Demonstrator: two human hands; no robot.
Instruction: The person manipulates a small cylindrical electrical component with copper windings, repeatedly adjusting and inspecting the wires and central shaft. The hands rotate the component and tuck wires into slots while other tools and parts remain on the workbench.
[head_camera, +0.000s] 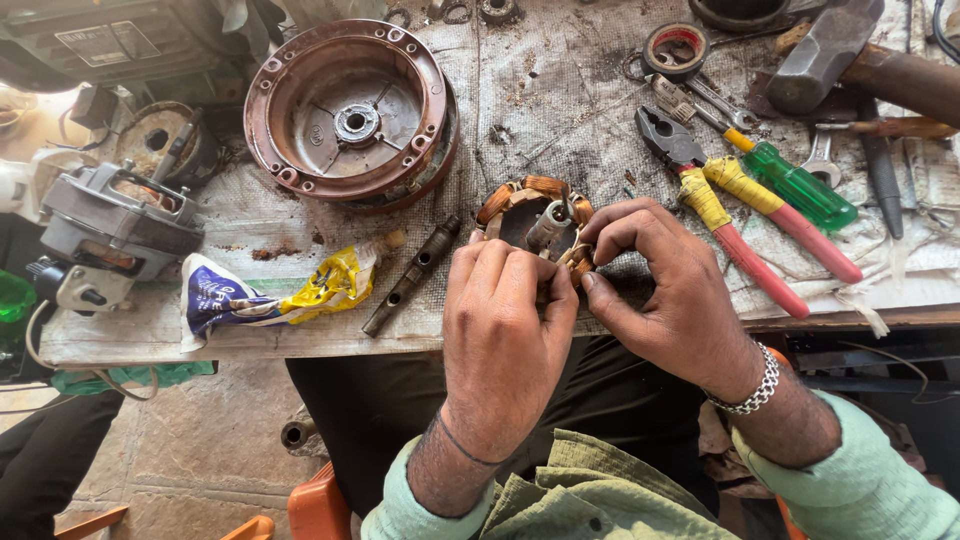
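Right now both hands meet at the near edge of the dirty grey workbench (560, 90), over a round stator wound with copper coils (520, 205). The left hand (505, 330) pinches the winding's near rim with fingers curled tight, and the right hand (665, 290) grips the same rim just beside it. Far left of them lies a reddish-brown round metal motor cover (350, 110). To the right rest pliers with red and yellow taped handles (740, 215).
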